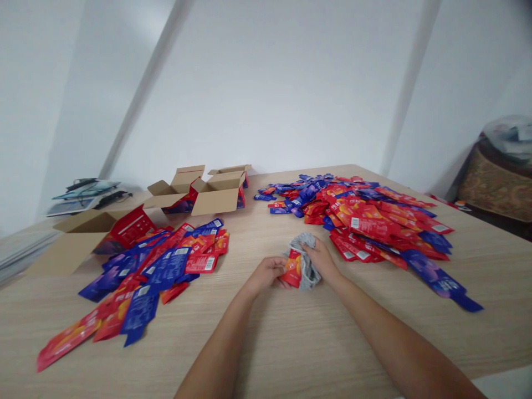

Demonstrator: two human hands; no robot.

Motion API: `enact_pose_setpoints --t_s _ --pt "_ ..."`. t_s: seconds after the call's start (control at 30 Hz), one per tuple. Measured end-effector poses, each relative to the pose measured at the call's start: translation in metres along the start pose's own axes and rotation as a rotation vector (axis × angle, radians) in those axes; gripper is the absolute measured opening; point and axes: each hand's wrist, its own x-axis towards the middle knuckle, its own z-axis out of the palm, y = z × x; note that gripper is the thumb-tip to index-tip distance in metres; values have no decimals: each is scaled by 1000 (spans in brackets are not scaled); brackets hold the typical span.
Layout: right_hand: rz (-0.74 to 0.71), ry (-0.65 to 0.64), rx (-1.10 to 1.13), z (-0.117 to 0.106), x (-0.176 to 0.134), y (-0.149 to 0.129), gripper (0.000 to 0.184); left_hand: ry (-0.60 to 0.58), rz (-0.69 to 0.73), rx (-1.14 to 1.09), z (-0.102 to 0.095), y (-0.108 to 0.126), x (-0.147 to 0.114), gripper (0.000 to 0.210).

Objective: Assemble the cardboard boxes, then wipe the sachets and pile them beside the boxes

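My left hand (269,274) pinches the left edge of a red packet (293,268) with an orange print, low over the middle of the table. Closed around a crumpled grey cloth (308,277) is my right hand (321,256). The cloth lies against the packet's right side and partly behind it. My right fingertips are partly hidden in the cloth's folds. To the left of my hands lies a spread pile of red and blue packets (166,266). A larger heap of such packets (361,216) rises on the right.
Opened cardboard boxes stand at the left: a near box (78,244), and others (220,194) farther back. Folders and papers (87,194) lie at the far left. The wooden table (282,343) meets a white wall behind. Past its right edge is a brown patterned chair (499,183).
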Motion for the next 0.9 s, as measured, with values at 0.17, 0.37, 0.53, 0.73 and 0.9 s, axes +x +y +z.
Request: enact_pose_setpoints --t_s 0.17,0.37,0.53,0.73,0.9 --pt "-41 65 -245 -12 6 5 28 362 226 99 5 -4 5 10" --pt "48 55 -150 -10 5 9 29 344 529 312 41 -14 4 45" --pt "159 -43 300 4 0 3 35 352 447 22 43 -11 7 61" --pt "-154 -112 55 15 -26 -20 43 299 106 -600 33 -7 11 40" --pt "-556 -505 -438 32 -44 -28 77 306 76 -791 28 -10 12 38"
